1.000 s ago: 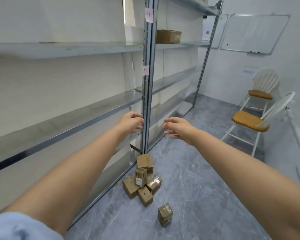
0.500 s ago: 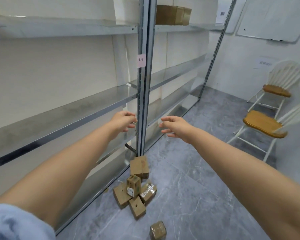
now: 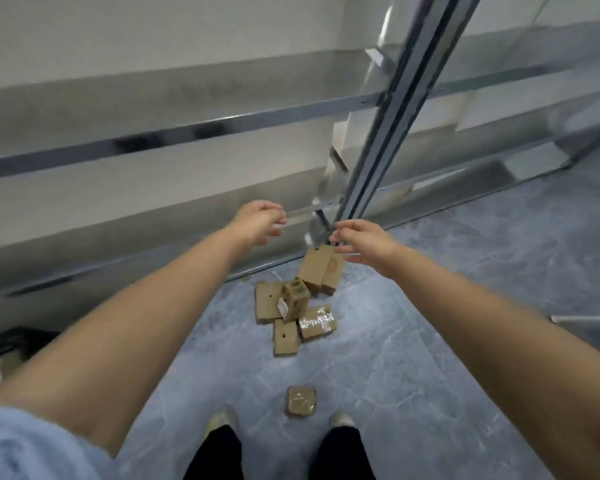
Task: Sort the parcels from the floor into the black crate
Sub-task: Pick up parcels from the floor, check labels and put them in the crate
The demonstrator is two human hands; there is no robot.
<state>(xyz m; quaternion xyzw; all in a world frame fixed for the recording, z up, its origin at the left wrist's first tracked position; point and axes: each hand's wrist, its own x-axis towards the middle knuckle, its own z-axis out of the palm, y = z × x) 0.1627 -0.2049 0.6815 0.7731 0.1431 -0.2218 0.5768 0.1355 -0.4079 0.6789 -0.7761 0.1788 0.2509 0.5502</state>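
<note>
Since a moment ago we are tipping our gaze down, bringing our shoes point(image 3: 219, 419) into view. Our left hand point(image 3: 257, 220) and right hand point(image 3: 361, 241) are reaching out loose, grasping nothing. Below them the parcels point(image 3: 293, 306) are lying clustered on the floor point(image 3: 430, 341) by the shelf post point(image 3: 388, 126).

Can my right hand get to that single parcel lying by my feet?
Probably yes: the lone parcel lies apart from the pile on bare floor, nothing over it, and the right hand is open and empty.
</note>
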